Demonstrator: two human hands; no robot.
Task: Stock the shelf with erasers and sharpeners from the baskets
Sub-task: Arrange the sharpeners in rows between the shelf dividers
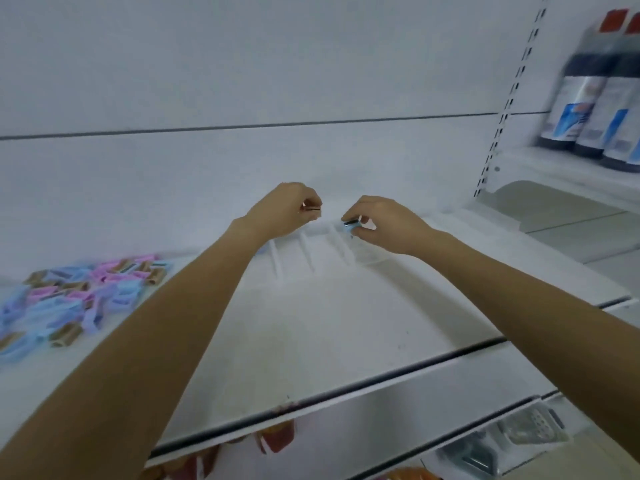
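Both forearms stretch over white shelf (pixel 346 323), left grip (pixel 287 211) pinching small brown piece (pixel 310 208), right grip (pixel 384 225) pinching small blue piece (pixel 351 224) above clear divided tray (pixel 294 261).

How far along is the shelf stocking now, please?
Done: a loose pile of pink, blue and brown pieces lies on the shelf. In hand: the left hand pinches a brown piece, the right hand a blue piece, over the clear divided tray. Left: the tray's visible slots look mostly unfilled.

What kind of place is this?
Probably a shop: a white display shelf beside a slotted upright, matching bottles lined up alongside, and a pile of small pastel pieces on it.
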